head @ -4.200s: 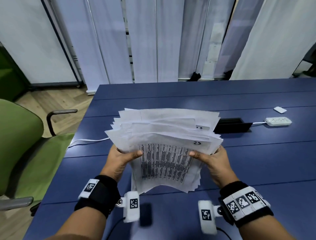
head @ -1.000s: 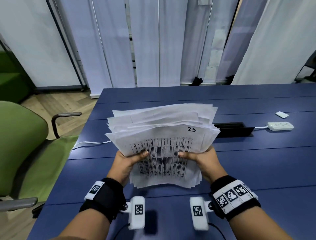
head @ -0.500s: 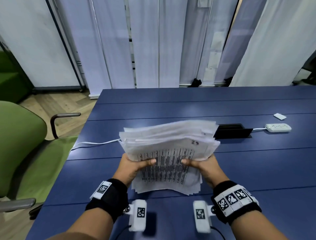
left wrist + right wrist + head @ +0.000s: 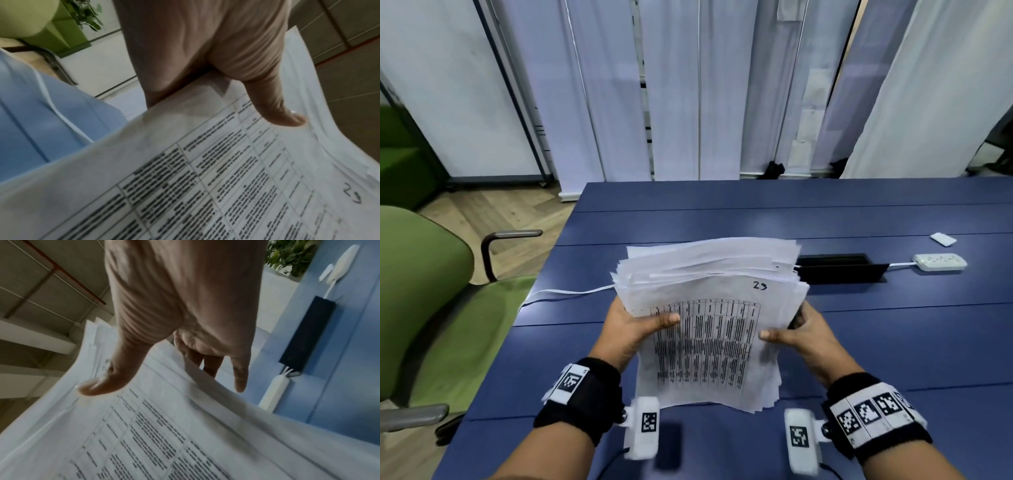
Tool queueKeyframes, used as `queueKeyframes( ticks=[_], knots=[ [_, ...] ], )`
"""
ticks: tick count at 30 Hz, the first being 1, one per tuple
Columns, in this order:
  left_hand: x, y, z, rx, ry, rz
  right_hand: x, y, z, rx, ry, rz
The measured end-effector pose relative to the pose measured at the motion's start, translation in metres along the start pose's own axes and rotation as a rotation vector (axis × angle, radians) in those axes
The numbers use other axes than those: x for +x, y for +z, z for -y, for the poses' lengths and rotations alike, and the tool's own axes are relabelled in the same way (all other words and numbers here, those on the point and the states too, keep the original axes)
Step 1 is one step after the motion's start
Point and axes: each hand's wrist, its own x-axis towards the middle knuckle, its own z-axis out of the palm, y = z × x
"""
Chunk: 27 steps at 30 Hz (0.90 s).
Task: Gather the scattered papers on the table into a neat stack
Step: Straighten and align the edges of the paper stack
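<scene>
A thick stack of white papers (image 4: pixel 709 308) stands tilted on its lower edge on the blue table (image 4: pixel 893 342), top sheet printed with a table and a handwritten "23". My left hand (image 4: pixel 633 329) grips the stack's left side, thumb across the front sheet, fingers hidden behind. My right hand (image 4: pixel 798 334) grips the right side the same way. The left wrist view shows the thumb (image 4: pixel 283 113) pressed on the printed sheet (image 4: pixel 205 186). In the right wrist view the thumb (image 4: pixel 98 386) lies on the front of the papers (image 4: pixel 164 434) and the fingers reach behind them. The upper edges are uneven.
A black cable box (image 4: pixel 839 269) sits set into the table behind the stack, with a white power strip (image 4: pixel 940 262) and a small white card (image 4: pixel 942 238) to its right. A white cable (image 4: pixel 565 294) runs off the left edge. A green chair (image 4: pixel 431 308) stands at the left.
The stack dropped low half a second ago and has come back up a little, more upright. Both thumbs have shifted on the front sheet; the right thumb sits lower than before.
</scene>
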Motion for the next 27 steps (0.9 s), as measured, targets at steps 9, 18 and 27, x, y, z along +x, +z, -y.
queueKeyframes(
  ticks=[9, 18, 27],
  knots=[
    [-0.002, 0.022, -0.003, -0.019, -0.013, -0.077, 0.01, 0.034, -0.006, 0.092, -0.032, -0.189],
    [0.0, 0.024, -0.035, 0.04, 0.161, -0.089, 0.011, 0.032, 0.029, 0.021, -0.221, -0.13],
    [-0.019, 0.01, 0.015, 0.013, -0.076, 0.003, -0.004, 0.016, -0.018, 0.037, -0.029, -0.072]
  ],
)
